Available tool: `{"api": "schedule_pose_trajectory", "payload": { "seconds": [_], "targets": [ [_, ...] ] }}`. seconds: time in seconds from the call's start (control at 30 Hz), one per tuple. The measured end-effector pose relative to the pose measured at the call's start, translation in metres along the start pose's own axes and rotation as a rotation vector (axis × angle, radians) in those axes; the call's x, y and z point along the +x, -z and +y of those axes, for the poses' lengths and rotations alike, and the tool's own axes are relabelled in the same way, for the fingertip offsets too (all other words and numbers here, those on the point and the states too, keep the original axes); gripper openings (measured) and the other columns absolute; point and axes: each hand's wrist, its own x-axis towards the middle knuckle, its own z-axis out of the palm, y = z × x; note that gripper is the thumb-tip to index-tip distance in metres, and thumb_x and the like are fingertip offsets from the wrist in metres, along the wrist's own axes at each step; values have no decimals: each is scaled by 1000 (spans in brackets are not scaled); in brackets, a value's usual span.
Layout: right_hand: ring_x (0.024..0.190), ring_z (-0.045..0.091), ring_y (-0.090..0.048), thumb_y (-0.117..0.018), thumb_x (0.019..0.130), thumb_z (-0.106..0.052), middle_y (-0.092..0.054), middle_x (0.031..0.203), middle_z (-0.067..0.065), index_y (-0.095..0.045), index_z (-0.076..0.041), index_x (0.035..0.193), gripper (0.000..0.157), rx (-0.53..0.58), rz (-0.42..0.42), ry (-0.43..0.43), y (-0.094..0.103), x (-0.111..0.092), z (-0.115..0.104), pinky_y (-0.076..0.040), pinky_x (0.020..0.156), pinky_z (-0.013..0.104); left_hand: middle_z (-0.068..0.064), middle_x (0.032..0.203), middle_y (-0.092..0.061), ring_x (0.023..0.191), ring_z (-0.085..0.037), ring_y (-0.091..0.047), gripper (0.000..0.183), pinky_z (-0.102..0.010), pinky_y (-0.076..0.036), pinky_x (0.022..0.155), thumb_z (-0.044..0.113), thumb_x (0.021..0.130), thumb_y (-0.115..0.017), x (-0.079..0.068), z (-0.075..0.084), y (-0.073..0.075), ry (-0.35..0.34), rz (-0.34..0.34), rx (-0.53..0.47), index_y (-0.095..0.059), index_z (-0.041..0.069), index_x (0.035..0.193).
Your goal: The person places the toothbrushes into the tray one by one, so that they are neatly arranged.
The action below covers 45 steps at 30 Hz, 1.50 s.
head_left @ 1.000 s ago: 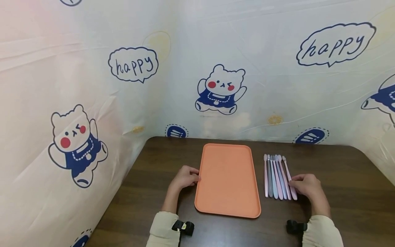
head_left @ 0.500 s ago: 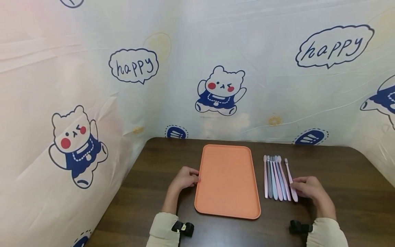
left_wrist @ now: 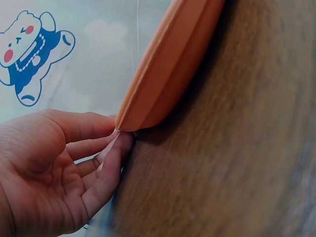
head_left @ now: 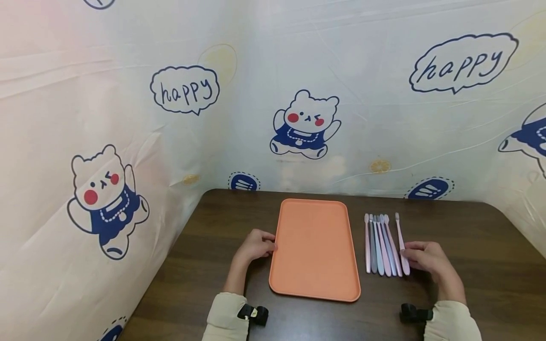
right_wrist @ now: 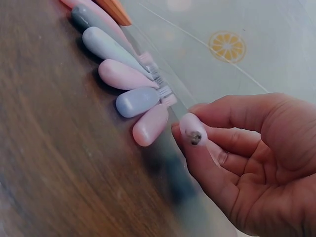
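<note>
My right hand pinches a pale pink toothbrush by its handle, at the right of a row of toothbrushes. In the right wrist view the held toothbrush points its handle end at the camera, between thumb and fingers. Pink, grey and bluish handles lie side by side in the row, bristle ends toward the back. At the left, an orange tray lies flat on the table. My left hand pinches its left rim; the left wrist view has thumb and fingertips at the tray's edge.
The dark wooden table carries the tray and toothbrushes. A printed curtain with bears and speech bubbles stands right behind the table's back edge and along its left side. Black wrist straps sit over both sleeves.
My right hand has drawn the end toothbrush rightward, opening a gap between it and the row, and it now stands straighter. The left hand and tray have not moved.
</note>
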Motion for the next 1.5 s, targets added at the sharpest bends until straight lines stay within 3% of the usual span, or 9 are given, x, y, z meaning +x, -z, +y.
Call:
{"api": "schedule_pose_trajectory", "payload": {
  "seconds": [0.2, 0.33, 0.77, 1.1, 1.5],
  "targets": [
    [88, 9, -66, -63, 99, -19, -48, 138, 40, -47, 18, 139, 57, -5, 13, 24, -2, -1, -2, -62, 79, 29, -12, 93, -73, 76, -13, -64, 35, -32, -61, 72, 3, 88, -69, 1, -2, -1, -20, 18, -15, -70, -6, 121],
    [88, 9, -67, -63, 100, -19, -52, 136, 39, -48, 17, 140, 56, -8, 14, 50, -3, -1, -4, -62, 79, 29, -12, 90, -70, 76, -14, -64, 35, -35, -62, 75, 0, 87, -68, 1, -2, -2, -29, 24, -32, -69, -7, 122],
    [91, 5, -67, -62, 101, -19, -49, 142, 39, -44, 17, 143, 58, -3, 13, 107, -13, -3, -13, -62, 82, 30, -13, 89, -69, 74, -12, -64, 36, -32, -62, 70, -4, 85, -67, 1, -3, -4, -31, 43, -72, -68, -9, 121],
    [86, 5, -67, -62, 100, -15, -65, 127, 32, -44, 18, 143, 57, -24, 5, 174, -27, -3, -21, -62, 78, 31, -9, 85, -67, 72, -12, -63, 35, -31, -62, 71, -4, 85, -66, 1, -1, -5, -14, 40, -93, -69, -8, 120],
    [84, 6, -65, -61, 98, -10, -69, 118, 29, -48, 19, 139, 52, -39, -8, 207, -54, 2, -33, -60, 74, 26, -15, 90, -72, 74, -13, -64, 36, -34, -63, 74, -3, 84, -68, -1, -3, -4, -19, 37, -101, -69, -8, 120]
  ]
}}
